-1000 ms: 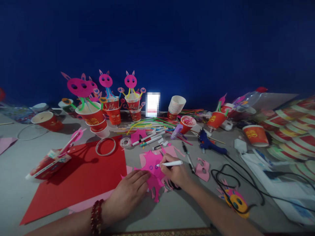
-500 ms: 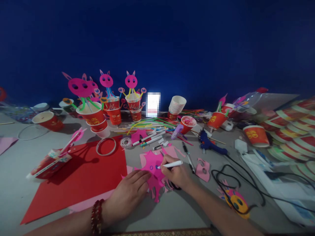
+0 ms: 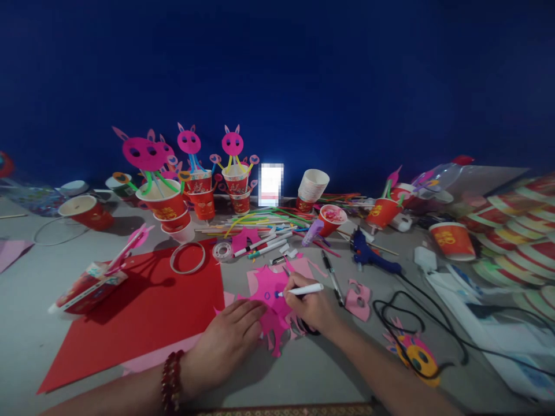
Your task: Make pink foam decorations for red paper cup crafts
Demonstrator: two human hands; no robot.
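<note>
My right hand (image 3: pixel 313 306) grips a white marker (image 3: pixel 307 289), its tip touching a bright pink paper cutout (image 3: pixel 273 280) with jagged edges. Two small blue marks show on the pink paper, one an outlined oval and one filled in at the marker's tip. My left hand (image 3: pixel 236 330) lies flat with fingers stretched over the cutout's left side, pressing it to the table. Paler pink scraps (image 3: pixel 301 267) lie beneath and around it. Part of a black-handled tool shows under my right hand, mostly hidden.
A red sheet (image 3: pixel 165 312) lies to the left with a tape ring on it. Red paper cups (image 3: pixel 167 205) with pink paper figures stand behind. Several markers (image 3: pixel 260 245) lie beyond the cutout. A blue glue gun (image 3: pixel 370 254) and its black cord are at the right.
The blue mark under the marker tip looks slightly more filled in. Both hands stay in nearly the same place; the whole view has shifted very slightly.
</note>
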